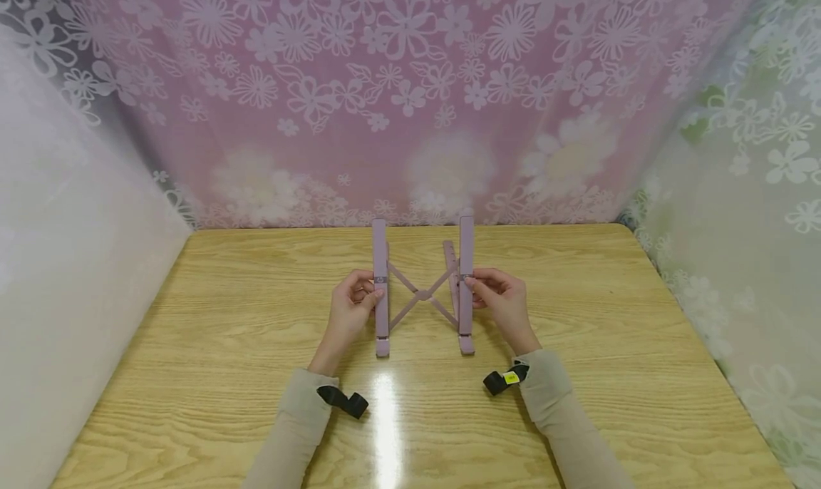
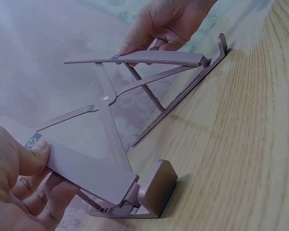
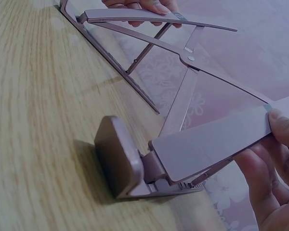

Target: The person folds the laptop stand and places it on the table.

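"What is the setting?"

"A wooden surface (image 1: 192, 346) with a pale yellow grain. Behind it hangs a pink curtain (image 1: 410, 168) printed with white flowers; a whitish panel (image 1: 70, 246) stands along the left and a pale flowered panel (image 1: 744, 275) along the right. A streak of light reflects off the wood near the viewer."

"And what is on the surface?"

"A mauve folding stand (image 1: 422, 295), near the middle of the far half. It is spread apart: a left bar (image 1: 382, 318) and a right bar (image 1: 467, 250) run roughly parallel, away from the person, with a gap between them. An X-shaped brace (image 3: 180, 98) spans that gap, its arms meeting at a round pivot (image 2: 106, 98)."

"How is each bar supported?"

"Each slopes over a low rail. Beneath the right bar, a thin strut (image 2: 147, 89) reaches down to its rail (image 2: 168, 109). At the near ends, a left lip (image 2: 158, 187) and a right lip (image 3: 116, 161) turn upward."

"What are the hands doing?"

"The left hand (image 1: 351, 300) pinches the left bar from its outer side, thumb on top beside a small logo badge (image 2: 32, 139), fingers underneath. The right hand (image 1: 503, 300) mirrors it, gripping the right bar between thumb and fingers."

"And the arms?"

"Both wear beige sleeves (image 1: 564, 414), each cuff carrying a black device; the right device (image 1: 497, 383) bears a yellow label (image 1: 511, 378)."
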{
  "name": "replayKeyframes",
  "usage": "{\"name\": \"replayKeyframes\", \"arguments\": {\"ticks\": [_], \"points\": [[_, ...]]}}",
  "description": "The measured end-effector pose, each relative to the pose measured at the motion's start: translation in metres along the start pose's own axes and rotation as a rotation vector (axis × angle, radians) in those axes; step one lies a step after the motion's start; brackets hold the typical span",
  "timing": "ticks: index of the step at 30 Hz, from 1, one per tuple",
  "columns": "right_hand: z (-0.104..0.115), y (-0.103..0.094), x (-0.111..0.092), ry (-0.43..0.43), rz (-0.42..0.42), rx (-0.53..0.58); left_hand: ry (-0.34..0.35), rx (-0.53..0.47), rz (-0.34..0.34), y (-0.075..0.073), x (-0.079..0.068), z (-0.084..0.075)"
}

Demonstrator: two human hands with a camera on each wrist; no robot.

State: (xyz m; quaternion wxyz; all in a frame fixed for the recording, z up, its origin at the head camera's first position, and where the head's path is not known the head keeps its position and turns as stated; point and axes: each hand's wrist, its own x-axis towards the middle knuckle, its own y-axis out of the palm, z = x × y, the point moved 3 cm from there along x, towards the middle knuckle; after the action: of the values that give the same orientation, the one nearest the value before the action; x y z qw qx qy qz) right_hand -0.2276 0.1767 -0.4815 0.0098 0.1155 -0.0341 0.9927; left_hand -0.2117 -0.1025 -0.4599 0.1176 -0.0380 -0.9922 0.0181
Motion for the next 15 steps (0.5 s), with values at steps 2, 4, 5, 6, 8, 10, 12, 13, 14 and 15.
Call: {"name": "replayKeyframes", "arguments": {"ticks": [2, 4, 5, 6, 8, 10, 12, 13, 14, 15], "points": [[0.000, 0.000, 0.000, 0.010, 0.000, -0.002, -0.003, -0.001, -0.002, 0.000, 0.000, -0.001], [-0.001, 0.000, 0.001, 0.018, 0.002, 0.000, -0.006, -0.004, -0.004, 0.001, 0.000, -0.002], [-0.001, 0.000, 0.001, 0.021, 0.004, 0.001, -0.007, -0.006, -0.005, 0.001, -0.001, -0.002], [-0.001, -0.001, 0.001, 0.022, 0.007, 0.003, -0.008, -0.008, -0.006, 0.001, -0.001, -0.002], [0.001, 0.000, 0.001, 0.017, 0.013, 0.009, -0.008, -0.008, -0.009, 0.001, -0.001, -0.002], [0.006, 0.000, 0.000, 0.009, 0.018, 0.013, -0.008, -0.010, -0.013, 0.000, -0.001, -0.002], [0.011, 0.001, -0.002, 0.005, 0.020, 0.016, -0.011, -0.011, -0.017, 0.000, -0.001, -0.002], [0.014, 0.002, -0.002, 0.004, 0.019, 0.016, -0.016, -0.013, -0.020, 0.000, -0.001, -0.002], [0.017, 0.002, -0.003, 0.003, 0.019, 0.016, -0.019, -0.015, -0.022, 0.000, -0.001, -0.001], [0.020, 0.003, -0.004, 0.001, 0.020, 0.016, -0.023, -0.017, -0.024, 0.000, -0.001, -0.001]]}}
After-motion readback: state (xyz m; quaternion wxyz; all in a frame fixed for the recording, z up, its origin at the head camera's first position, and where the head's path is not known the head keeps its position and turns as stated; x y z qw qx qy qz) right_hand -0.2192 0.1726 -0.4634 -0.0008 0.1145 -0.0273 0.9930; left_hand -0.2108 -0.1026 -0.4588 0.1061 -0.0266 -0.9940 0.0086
